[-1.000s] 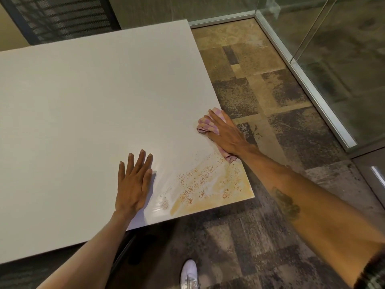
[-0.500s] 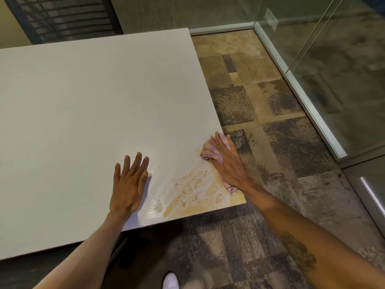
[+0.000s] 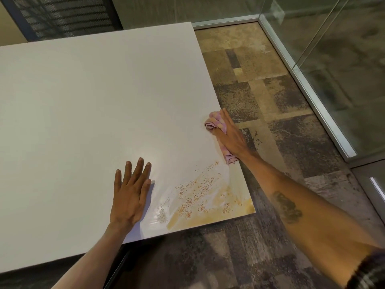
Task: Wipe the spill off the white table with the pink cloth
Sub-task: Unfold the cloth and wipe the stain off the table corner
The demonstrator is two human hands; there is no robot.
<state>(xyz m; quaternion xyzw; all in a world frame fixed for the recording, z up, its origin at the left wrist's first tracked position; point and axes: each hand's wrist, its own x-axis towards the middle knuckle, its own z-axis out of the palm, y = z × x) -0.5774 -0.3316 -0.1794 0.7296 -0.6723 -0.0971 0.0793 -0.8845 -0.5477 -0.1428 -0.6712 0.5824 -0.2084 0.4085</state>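
- Hands: left hand (image 3: 130,197) flat, fingers spread, holds nothing, likely bracing on bench; right hand (image 3: 231,135) palm-down pressing pink cloth (image 3: 214,123), fingers loosely over it.
- Bench (image 3: 83,111): white, landmark.
- Spill (image 3: 208,201): orange smear and specks at bench near right corner, largely unwiped.
- Cloth at bench right edge, beyond spill, partly overhanging.
- No containers.

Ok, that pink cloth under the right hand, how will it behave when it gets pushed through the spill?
The pink cloth looks soft and bunched, so it will probably fold and drag, not slide flat. Its tail sits near the table edge and may slip off. The wet, gritty spill will likely smear.
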